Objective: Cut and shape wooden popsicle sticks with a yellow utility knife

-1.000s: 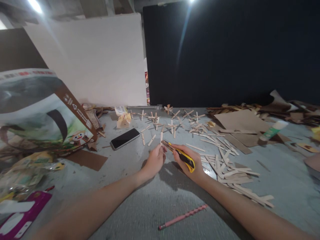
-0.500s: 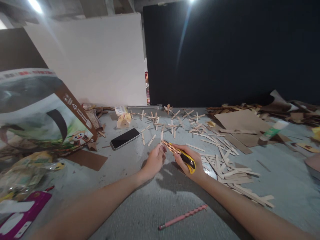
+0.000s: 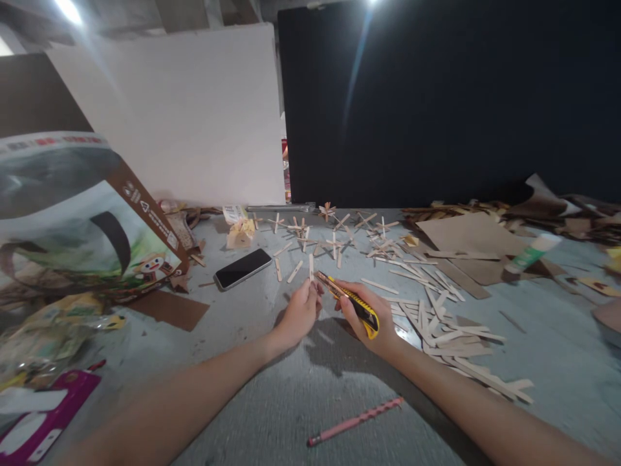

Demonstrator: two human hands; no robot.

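Pinched in my left hand (image 3: pixel 301 309) is a pale wooden craft stick (image 3: pixel 311 264), its upper end pointing up and away from me. My right hand (image 3: pixel 371 317) is wrapped round a yellow and black box cutter (image 3: pixel 356 303). The cutter's blade end points up and left, close beside the stick; whether it touches the wood I cannot tell. Beyond my hands, several sticks joined into crosses and stars (image 3: pixel 334 243) lie on the grey table (image 3: pixel 262 401). A heap of loose craft sticks (image 3: pixel 446 336) spreads to the right of my right hand.
A phone (image 3: pixel 242 268) lies left of my hands, and a pink pencil (image 3: pixel 354 422) lies in front of me. To the right are brown cardboard pieces (image 3: pixel 470 239) and a glue stick (image 3: pixel 533 252). A large printed bag (image 3: pixel 97 226) and a purple object (image 3: pixel 53 414) occupy the left.
The craft stick in my left hand has shifted slightly left and stands a little more upright. The box cutter's tip has moved slightly; both grips stay the same.
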